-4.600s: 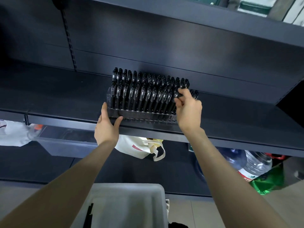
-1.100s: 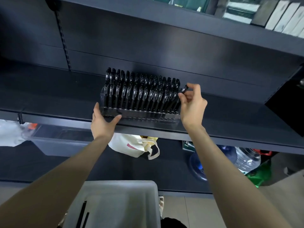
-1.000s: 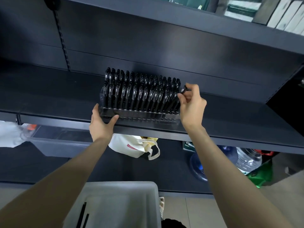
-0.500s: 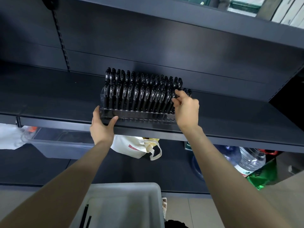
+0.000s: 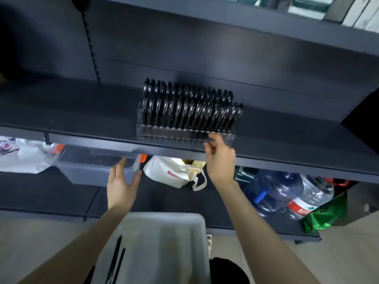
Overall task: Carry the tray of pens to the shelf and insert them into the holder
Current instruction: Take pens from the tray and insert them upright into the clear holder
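Nearest, the grey tray (image 5: 164, 232) sits low in view with 2 loose pens (image 5: 117, 257) lying along its left side. Above it the left hand (image 5: 121, 185) hangs below the shelf (image 5: 82, 111), fingers spread wide, holding nothing. The right hand (image 5: 220, 160) is higher, its fingers loosely bent and empty, the fingertips at the front edge of the clear holder (image 5: 184, 135). The holder stands on the shelf near its front lip, packed with rows of upright black pens (image 5: 188, 107).
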### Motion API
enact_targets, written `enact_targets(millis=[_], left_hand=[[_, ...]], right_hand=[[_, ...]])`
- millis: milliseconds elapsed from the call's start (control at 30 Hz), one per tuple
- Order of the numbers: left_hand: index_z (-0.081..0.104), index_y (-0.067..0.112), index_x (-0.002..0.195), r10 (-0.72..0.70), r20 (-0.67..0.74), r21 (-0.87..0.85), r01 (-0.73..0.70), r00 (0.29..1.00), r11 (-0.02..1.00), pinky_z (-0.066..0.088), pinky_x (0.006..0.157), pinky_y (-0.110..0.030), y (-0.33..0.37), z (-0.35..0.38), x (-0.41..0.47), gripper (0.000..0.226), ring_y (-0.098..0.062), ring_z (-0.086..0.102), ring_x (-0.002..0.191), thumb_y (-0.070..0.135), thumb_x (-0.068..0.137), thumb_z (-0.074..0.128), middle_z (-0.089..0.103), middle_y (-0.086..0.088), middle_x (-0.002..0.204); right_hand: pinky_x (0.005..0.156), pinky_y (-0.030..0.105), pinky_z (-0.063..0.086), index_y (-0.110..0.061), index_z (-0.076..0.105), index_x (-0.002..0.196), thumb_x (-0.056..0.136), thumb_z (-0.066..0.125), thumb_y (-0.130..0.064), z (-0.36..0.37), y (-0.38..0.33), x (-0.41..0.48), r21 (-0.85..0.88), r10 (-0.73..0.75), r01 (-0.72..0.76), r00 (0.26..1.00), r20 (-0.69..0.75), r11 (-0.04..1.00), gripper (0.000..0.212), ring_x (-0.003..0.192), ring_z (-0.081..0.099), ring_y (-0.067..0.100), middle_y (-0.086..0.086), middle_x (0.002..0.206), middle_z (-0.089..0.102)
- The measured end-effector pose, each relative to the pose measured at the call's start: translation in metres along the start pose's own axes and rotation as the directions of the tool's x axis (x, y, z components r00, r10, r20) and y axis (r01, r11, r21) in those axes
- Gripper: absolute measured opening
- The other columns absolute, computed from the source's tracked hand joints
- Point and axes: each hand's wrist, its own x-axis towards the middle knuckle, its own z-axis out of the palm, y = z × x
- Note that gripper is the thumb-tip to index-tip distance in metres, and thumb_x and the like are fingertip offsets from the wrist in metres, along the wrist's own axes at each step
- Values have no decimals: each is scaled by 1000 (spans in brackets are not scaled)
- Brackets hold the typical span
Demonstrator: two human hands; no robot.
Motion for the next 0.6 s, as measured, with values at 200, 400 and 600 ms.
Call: enact_targets(millis=[200, 400, 600], left_hand=[[47, 9, 134, -218, 117, 153, 199, 969, 968, 40, 97, -41, -77, -26, -64, 50, -34, 49, 118, 27, 90, 61, 46, -16, 131], [54, 7, 125, -438, 200, 179, 407, 877, 896, 44, 94, -39, -155, -41, -127, 43, -37, 53, 111, 32, 90, 56, 53, -18, 123], [47, 7, 134, -426, 232, 94, 415, 874, 905, 38, 90, -21, -182, -42, -156, 37, -11, 50, 107, 15, 97, 46, 54, 1, 117]], right_hand=[[75, 37, 51, -12, 64, 109, 90, 58, -14, 57, 1, -98, 91, 174, -203, 951, 256, 975, 20, 83, 64, 26, 8, 87, 71], [80, 36, 51, -4, 64, 107, 90, 58, -12, 128, 7, -208, 57, 331, -427, 773, 540, 903, 19, 82, 65, 30, 14, 91, 69], [79, 33, 47, -2, 64, 104, 91, 56, -12, 184, 10, -291, -77, 455, -605, 503, 735, 793, 19, 92, 65, 31, 18, 97, 69]])
